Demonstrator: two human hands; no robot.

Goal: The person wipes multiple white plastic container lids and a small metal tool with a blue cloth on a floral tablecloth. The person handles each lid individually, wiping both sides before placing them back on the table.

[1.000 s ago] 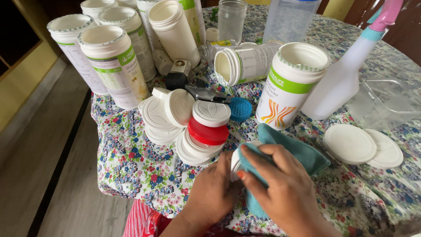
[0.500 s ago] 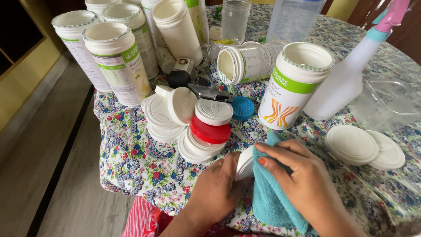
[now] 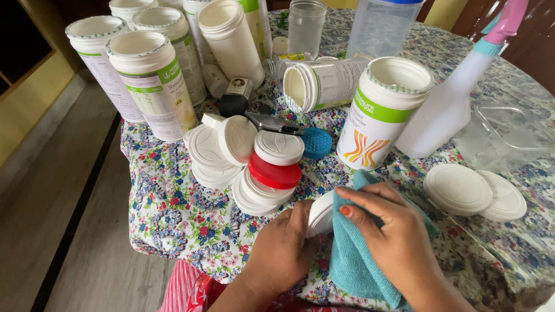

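Vs. half a sec ago: barely any change. Hands, lid and cloth sit in the same spot, view shifted a touch. Vs. 1 s ago: the teal cloth [image 3: 358, 254] covered most of the white lid [image 3: 321, 214]; it's since slid off to the right, so more of the lid's face shows.

Left hand [image 3: 283, 251] grips the lid by its near edge, thumb up along the rim, fingers curled under. Right hand [image 3: 387, 237] is closed on the cloth, fingers bunched over it, fingertips pressing cloth to the lid's right side. Lid is held tilted on edge just above the table's front edge, between both hands; round, plain white, partly hidden by cloth.

Nearby: pile of white lids [image 3: 231, 156] w/ one red lid [image 3: 274, 173] in it, just behind the left hand. Blue round cap [image 3: 318, 143] beside the pile. Open tub w/ green band [image 3: 381, 110] stands upright behind the cloth; another tub [image 3: 324, 84] lies on its side. Two more white lids [image 3: 474, 190] overlap at right. Spray bottle [image 3: 457, 92], pink trigger, far right; clear plastic box [image 3: 509, 136] next to it. Group of tall open tubs [image 3: 144, 81] at back left.

Surface: round table w/ floral tablecloth [image 3: 179, 214]. Grey floor [image 3: 58, 231] at left, yellow wall [image 3: 34, 98] strip beyond.
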